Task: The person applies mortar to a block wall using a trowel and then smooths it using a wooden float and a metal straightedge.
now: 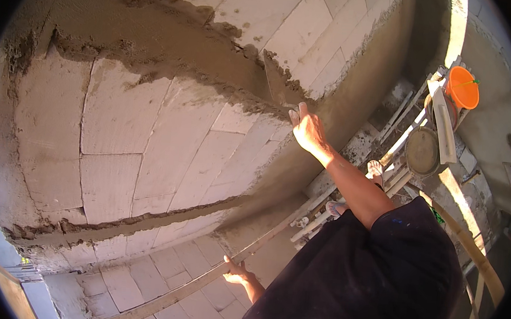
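Observation:
My right hand is closed around the handle of a trowel, most of the handle hidden by the fingers. The thin trowel blade lies against a wide band of wet grey mortar on the pale block wall. The mortar's edges are ragged, with lumps along them. Lower down, my left hand has its fingers around a long, narrow bar that crosses diagonally in front of the wall. A narrower mortar strip runs along the lower blocks.
My sandalled feet are on planks and poles at the right. Beside them are a round tub of grey material, an orange bucket and a pale board. A smooth grey plastered surface adjoins the blocks.

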Demonstrator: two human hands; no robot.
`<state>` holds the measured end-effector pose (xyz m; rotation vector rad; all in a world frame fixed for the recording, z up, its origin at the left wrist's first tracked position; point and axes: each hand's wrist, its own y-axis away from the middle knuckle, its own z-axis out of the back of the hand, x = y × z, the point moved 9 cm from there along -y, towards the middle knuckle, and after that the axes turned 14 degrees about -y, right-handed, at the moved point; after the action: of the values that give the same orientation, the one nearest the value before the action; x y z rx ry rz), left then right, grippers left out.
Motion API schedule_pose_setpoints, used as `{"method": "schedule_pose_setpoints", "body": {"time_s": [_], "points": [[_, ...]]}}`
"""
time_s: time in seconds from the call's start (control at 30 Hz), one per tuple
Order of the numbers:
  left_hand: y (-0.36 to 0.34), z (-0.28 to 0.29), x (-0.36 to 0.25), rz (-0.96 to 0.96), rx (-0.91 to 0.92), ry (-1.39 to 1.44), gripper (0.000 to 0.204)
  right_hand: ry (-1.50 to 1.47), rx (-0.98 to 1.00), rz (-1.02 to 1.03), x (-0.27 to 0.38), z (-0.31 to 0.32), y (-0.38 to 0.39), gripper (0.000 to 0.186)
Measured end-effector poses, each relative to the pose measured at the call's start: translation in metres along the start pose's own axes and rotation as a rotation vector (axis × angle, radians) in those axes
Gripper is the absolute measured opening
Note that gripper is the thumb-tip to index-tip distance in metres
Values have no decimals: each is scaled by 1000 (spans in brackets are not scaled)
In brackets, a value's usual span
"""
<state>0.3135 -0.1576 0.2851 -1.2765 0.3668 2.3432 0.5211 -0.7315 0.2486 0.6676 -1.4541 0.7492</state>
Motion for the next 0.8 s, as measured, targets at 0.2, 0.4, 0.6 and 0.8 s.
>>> {"method": "schedule_pose_setpoints", "body": {"time_s": [0.2, 0.4, 0.6, 0.8], "points": [[-11, -3, 12, 56, -22, -33, 28, 27, 67, 139, 81, -22, -12, 29], [-7, -16, -2, 42, 7, -61, 26, 7, 46, 21, -42, -7, 12, 27], [-5, -21, 6, 59, -3, -74, 31, 41, 61, 44, 22, -35, -9, 30], [6, -40, -13, 50, 46, -144, 41, 132, 19, -126, -102, -9, 24, 34]]}}
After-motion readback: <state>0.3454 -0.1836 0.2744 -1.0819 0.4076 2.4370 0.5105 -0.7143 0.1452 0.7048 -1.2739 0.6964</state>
